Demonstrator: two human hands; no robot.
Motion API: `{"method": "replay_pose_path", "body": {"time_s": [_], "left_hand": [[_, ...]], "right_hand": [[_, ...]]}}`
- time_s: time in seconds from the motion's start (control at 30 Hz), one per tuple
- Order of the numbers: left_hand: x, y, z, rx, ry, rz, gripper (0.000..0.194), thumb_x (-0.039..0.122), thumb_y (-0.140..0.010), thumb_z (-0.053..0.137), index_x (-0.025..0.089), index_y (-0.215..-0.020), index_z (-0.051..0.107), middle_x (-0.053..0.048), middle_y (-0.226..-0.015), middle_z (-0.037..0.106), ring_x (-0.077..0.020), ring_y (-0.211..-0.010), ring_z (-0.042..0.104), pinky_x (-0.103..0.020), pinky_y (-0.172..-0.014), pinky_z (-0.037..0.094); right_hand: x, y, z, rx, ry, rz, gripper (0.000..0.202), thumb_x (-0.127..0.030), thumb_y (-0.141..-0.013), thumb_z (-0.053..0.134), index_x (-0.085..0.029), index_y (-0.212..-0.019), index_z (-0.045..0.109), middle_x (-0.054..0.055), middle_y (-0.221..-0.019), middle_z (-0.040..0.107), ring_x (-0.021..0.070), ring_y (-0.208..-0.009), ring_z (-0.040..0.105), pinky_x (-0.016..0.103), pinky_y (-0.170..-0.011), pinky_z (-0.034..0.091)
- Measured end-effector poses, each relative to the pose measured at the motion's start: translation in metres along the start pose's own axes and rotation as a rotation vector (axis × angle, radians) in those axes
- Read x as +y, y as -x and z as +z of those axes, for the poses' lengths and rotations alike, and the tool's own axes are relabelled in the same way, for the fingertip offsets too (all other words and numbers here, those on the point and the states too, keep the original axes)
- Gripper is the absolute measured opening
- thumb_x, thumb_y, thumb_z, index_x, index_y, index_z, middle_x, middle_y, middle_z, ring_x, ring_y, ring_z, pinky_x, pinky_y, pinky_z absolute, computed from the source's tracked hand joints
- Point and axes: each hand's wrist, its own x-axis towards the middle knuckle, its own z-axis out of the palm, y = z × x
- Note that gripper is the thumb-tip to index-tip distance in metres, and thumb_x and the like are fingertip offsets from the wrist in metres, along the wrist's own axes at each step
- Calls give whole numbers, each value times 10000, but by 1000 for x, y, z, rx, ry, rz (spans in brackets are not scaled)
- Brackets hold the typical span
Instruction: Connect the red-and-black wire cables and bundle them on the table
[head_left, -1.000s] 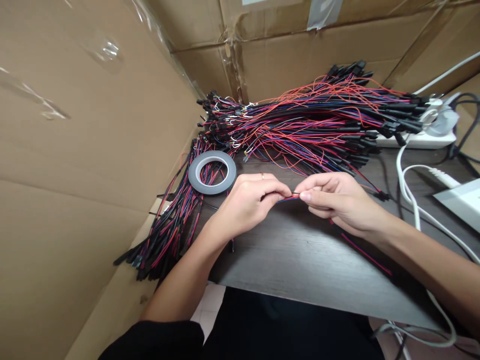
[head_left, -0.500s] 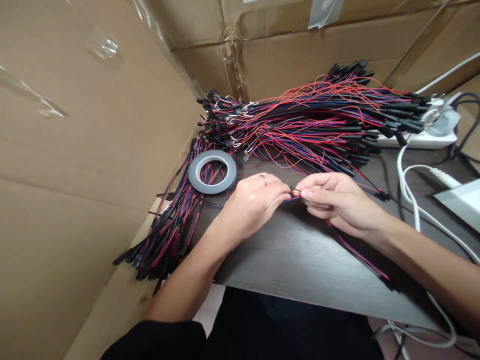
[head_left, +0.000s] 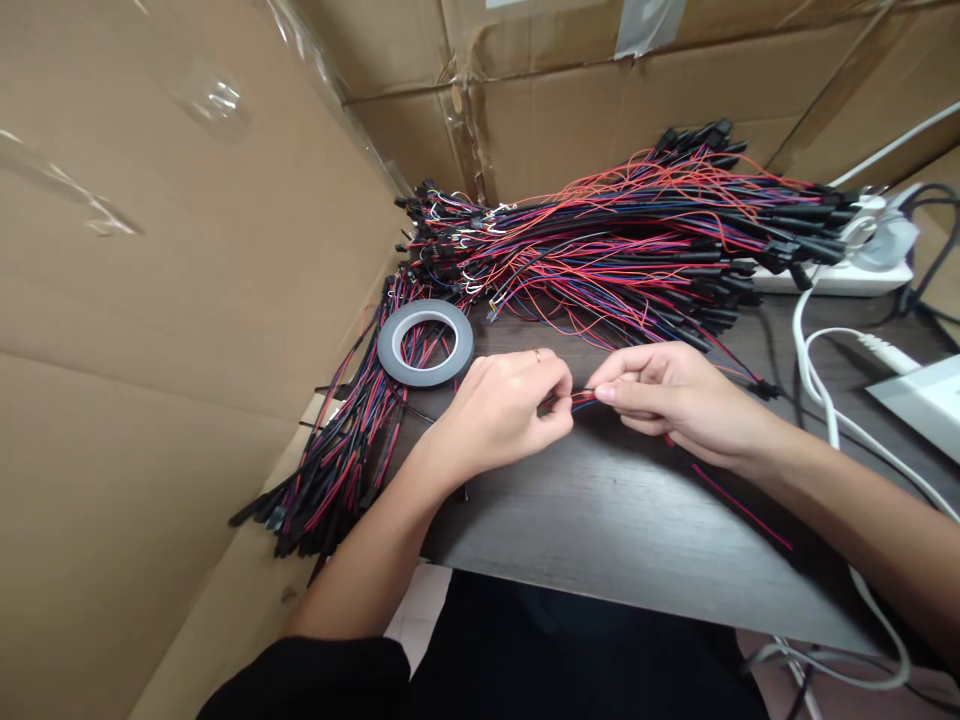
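Observation:
A thin wire harness (head_left: 583,397) of red, blue and black strands stretches between my two hands over the dark table. My left hand (head_left: 517,405), with a ring on one finger, is closed around its left part; the fingertips curl inward and hide what lies under them. Thumb and forefinger of my right hand (head_left: 667,405) pinch the strands a short way to the right. The loose tail of the wires (head_left: 742,508) hangs below my right hand toward the table's front. A roll of dark narrow tape (head_left: 387,345) lies just left of my left hand.
A big heap of wire harnesses (head_left: 600,235) lies along the back, and another bundle (head_left: 337,460) spreads down the left side. Cardboard walls (head_left: 187,250) stand at left and back. A white power strip (head_left: 832,280) and white cables (head_left: 829,415) are on the right.
My left hand has shifted slightly left and its fingers have curled in more, baring the strands between the hands. The wire tail has swung a little to the right. My right hand stays nearly still.

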Motion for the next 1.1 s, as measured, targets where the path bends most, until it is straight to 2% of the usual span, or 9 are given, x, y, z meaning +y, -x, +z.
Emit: {"method": "replay_pose_path", "body": {"time_s": [0.23,0.4,0.5,0.63,0.73,0.83,0.97,1.1], "left_hand": [[-3,-3,-14,-196,316,-225,89,82,-693,534,148,-656,582,1,-663,615,-116,-636,531,-263,-670,420],[-6,-5,-19,-346,551,-318,85,95,-716,526,148,-653,550,-14,-756,611,-125,-722,543,-272,-725,432],[-9,-4,-21,-431,669,-387,68,119,-723,535,147,-664,552,-4,-747,604,-115,-716,545,-261,-710,442],[-13,-2,-23,-519,867,-549,36,134,-739,522,150,-721,548,-5,-656,636,-119,-632,616,-259,-641,489],[-13,-2,-23,-550,875,-619,56,112,-727,504,154,-699,528,1,-589,626,-112,-536,613,-228,-537,470],[-13,-2,-23,-569,802,-629,81,78,-695,497,152,-694,531,11,-558,617,-85,-475,567,-191,-478,430],[-13,-2,-23,-558,692,-607,93,63,-673,509,146,-691,548,24,-516,596,-71,-441,539,-167,-446,404],[-11,-2,-22,-514,733,-583,83,63,-696,527,138,-696,562,29,-528,588,-57,-442,526,-156,-445,411]], "right_hand": [[-8,1,-7,11,268,-48,252,-367,-736,763,-134,-722,670,-58,-448,420,53,-393,308,219,-372,163],[-13,1,-11,-18,395,-63,242,-370,-751,733,-141,-711,668,-51,-478,443,56,-418,327,215,-383,211],[-14,1,-13,4,444,-87,235,-361,-755,727,-139,-704,669,-49,-476,447,58,-425,333,218,-389,212],[-17,1,-16,25,457,-113,231,-357,-758,723,-138,-699,680,-51,-461,432,57,-418,311,230,-389,180],[-19,1,-16,44,468,-132,217,-344,-744,733,-145,-672,685,-41,-468,450,61,-427,318,238,-392,183],[-21,0,-15,49,481,-128,211,-340,-718,753,-152,-647,685,-36,-475,467,65,-433,325,244,-400,189],[-21,0,-15,40,493,-120,222,-352,-714,750,-151,-642,688,-27,-489,491,71,-444,339,246,-413,204],[-20,0,-18,70,486,-118,244,-368,-711,766,-145,-654,686,-25,-488,483,70,-442,348,244,-411,195]]}}
